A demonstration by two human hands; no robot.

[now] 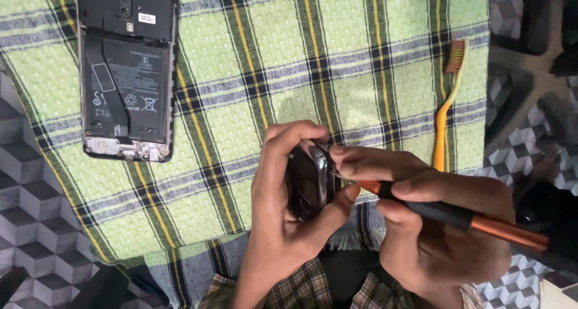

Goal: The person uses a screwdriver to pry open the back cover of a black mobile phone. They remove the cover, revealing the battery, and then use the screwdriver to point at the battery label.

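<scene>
Gripping the small dark device [308,179] firmly in your left hand [283,213], fingers wrapped around it, steady it. Your right hand [439,225] is closed on the screwdriver [445,216]; keep its tip square, press lightly.

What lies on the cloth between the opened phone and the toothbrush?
In the head view, only bare checked cloth lies between the opened phone and the orange toothbrush; both hands work lower down.

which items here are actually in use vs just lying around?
In use: small dark phone part gripped in left hand; orange-and-black screwdriver in right hand, tip at the part.

Lying about: opened phone, orange toothbrush, both on green plaid cloth.
</scene>
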